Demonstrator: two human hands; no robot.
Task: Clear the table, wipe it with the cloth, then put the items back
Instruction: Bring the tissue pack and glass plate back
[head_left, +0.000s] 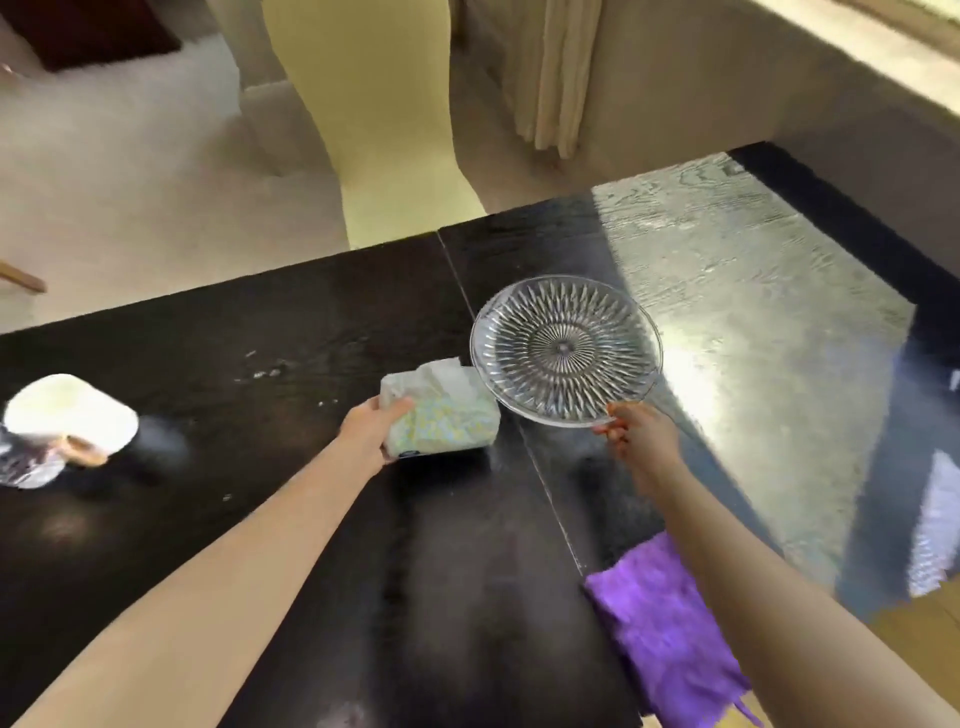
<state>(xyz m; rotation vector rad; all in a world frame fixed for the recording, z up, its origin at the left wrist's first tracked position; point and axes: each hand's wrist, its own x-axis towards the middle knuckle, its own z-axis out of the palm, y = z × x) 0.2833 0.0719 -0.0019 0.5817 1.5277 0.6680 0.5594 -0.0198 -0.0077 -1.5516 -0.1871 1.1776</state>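
Here the left hand (371, 428) clasps the tissue pack (441, 413) on the dark worktop (260, 338), while the right hand (641, 441) pinches the glass plate (565, 349) rim, purple cloth (665, 629) nearby.

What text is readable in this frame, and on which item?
None readable.
Tissue pack in the left hand: a small dark logo at its near corner, too blurred to read.
Glass plate, purple cloth, white cup: no text visible.
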